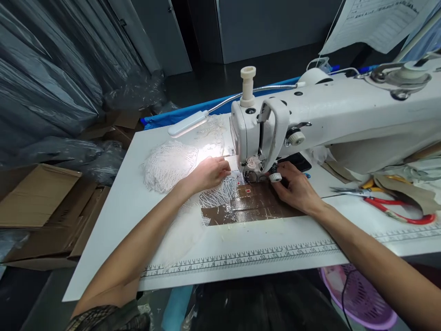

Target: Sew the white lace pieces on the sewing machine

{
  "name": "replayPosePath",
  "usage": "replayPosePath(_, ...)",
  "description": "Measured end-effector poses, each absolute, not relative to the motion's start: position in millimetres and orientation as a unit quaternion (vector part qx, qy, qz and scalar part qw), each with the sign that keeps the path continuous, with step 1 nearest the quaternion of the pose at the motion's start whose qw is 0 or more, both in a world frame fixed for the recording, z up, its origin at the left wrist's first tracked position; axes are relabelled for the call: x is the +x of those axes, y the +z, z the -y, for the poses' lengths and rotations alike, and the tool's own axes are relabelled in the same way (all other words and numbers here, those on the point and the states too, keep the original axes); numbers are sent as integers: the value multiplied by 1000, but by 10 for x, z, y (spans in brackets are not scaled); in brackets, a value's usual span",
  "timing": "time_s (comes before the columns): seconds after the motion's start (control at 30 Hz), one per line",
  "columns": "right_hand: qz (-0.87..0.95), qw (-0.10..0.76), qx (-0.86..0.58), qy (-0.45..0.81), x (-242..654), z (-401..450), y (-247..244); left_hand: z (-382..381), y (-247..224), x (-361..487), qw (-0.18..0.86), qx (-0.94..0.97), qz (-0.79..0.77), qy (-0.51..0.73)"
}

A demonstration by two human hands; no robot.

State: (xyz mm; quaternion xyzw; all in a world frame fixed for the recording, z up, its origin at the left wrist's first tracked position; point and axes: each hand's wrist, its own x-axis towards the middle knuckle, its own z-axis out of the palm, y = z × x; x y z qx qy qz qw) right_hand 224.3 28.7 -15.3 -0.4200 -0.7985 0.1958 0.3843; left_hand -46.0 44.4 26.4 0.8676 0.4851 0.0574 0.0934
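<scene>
A white sewing machine (324, 110) stands on the white table, its needle area in the middle of the view. White lace fabric (170, 161) lies bunched to the left of the needle, with more lace (218, 193) spread under my left wrist. My left hand (212, 172) is closed with curled fingers on the lace edge, left of the presser foot. My right hand (292, 186) is at the right of the needle, its fingers bent around the small parts near a white knob (275, 177). Those fingertips are partly hidden, and I cannot see what they grip.
Red-handled scissors (403, 209) lie on the table at the right. A lit lamp (188, 124) shines on the lace. A printed ruler (241, 261) runs along the front edge. Cardboard boxes (41, 197) stand at the left, and a purple basket (365, 299) is below the table.
</scene>
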Motion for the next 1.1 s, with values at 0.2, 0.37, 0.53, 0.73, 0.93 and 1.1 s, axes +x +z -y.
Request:
replayPosePath(0.2, 803, 386, -405, 207, 2233, -284, -189, -306, 219, -559, 361, 761, -509, 179)
replayPosePath(0.37, 798, 395, -404, 209, 2231, -286, -181, -322, 173, -641, 418, 731, -501, 200)
replayPosePath(0.53, 798, 393, -404, 212, 2234, -294, -187, -366, 67, -693, 415, 730, -499, 214)
replayPosePath(0.73, 801, 384, -400, 225, 2241, -294, -178, -335, 62, -654, 341, 761, -507, 220)
replayPosePath(0.93, 804, 380, -401, 219, 2251, -284, -156, -333, 62, -621, 35, 883, -432, 182)
replayPosePath(1.1, 816, 379, -385, 204, 2248, -276, -150, -385, 0, -641, -172, 907, -336, 188)
